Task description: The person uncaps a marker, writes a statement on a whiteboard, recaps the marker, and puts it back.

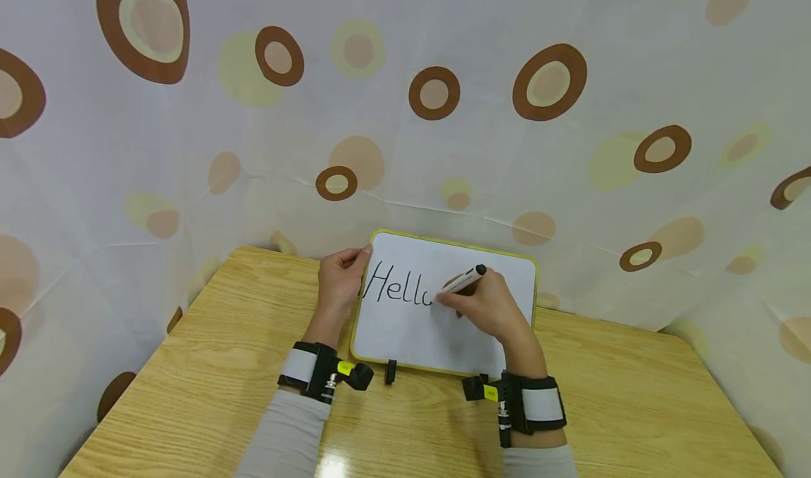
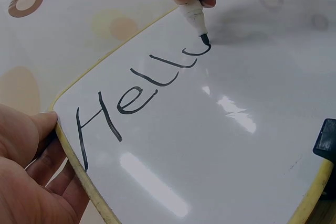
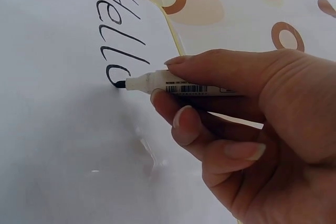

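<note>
A whiteboard with a yellow frame leans at the back of the table. Its left edge is gripped by my left hand, thumb at the rim and fingers partly hidden behind the board. My right hand pinches a white marker between thumb and fingers. The marker's black tip touches the board at the end of the black handwriting, which reads "Hell" plus a curved, open stroke. In the head view, the marker's dark rear end points up and right.
Small black clips stand at the board's lower edge. The wooden table extends to both sides. Behind the board hangs a pale curtain with brown and yellow ovals. Each wrist wears a black strap with a camera.
</note>
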`<state>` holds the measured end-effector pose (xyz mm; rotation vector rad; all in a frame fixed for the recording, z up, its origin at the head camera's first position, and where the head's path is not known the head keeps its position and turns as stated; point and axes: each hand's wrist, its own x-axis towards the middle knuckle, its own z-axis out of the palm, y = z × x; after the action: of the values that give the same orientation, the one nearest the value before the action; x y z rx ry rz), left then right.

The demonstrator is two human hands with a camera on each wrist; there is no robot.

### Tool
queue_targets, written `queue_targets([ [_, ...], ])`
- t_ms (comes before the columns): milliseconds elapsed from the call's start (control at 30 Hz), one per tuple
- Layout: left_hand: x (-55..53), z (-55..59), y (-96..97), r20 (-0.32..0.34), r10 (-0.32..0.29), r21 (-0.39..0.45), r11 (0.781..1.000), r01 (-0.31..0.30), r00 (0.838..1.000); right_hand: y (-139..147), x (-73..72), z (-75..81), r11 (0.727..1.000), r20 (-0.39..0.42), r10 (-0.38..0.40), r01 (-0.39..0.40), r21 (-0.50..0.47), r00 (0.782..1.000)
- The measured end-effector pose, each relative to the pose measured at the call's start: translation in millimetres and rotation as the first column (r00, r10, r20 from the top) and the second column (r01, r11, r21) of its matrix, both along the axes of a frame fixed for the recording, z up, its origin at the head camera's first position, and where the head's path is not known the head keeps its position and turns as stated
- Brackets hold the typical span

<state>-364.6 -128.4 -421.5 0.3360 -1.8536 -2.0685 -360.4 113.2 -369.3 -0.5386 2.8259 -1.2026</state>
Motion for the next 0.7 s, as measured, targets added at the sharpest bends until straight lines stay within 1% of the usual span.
queue_targets([
  [133, 0.3, 0.0, -0.2, 0.003, -0.003, -0.001, 1.0, 0.003, 1.0, 0.5, -1.0, 0.3, 1.0, -0.041, -0.006, 0.005, -0.022, 0.999],
  [333, -0.9, -0.3, 0.0, 0.016, -0.006, -0.003, 1.0, 0.006, 1.0, -1.9, -1.3, 1.6, 0.999, -0.101, 0.002, -0.007, -0.043, 0.995],
  [500, -0.7, 0.2, -0.2, 0.008, -0.005, 0.002, 1.0, 0.005, 1.0, -4.4, -1.5, 0.3, 0.999, -0.113, 0.002, -0.007, -0.047, 0.994],
  [700, -1.4, -1.0, -1.1, -0.001, -0.002, 0.002, 1.0, 0.002, 1.0, -8.7, -1.7, -2.1, 0.999, -0.105, 0.0, -0.005, -0.047, 0.995],
])
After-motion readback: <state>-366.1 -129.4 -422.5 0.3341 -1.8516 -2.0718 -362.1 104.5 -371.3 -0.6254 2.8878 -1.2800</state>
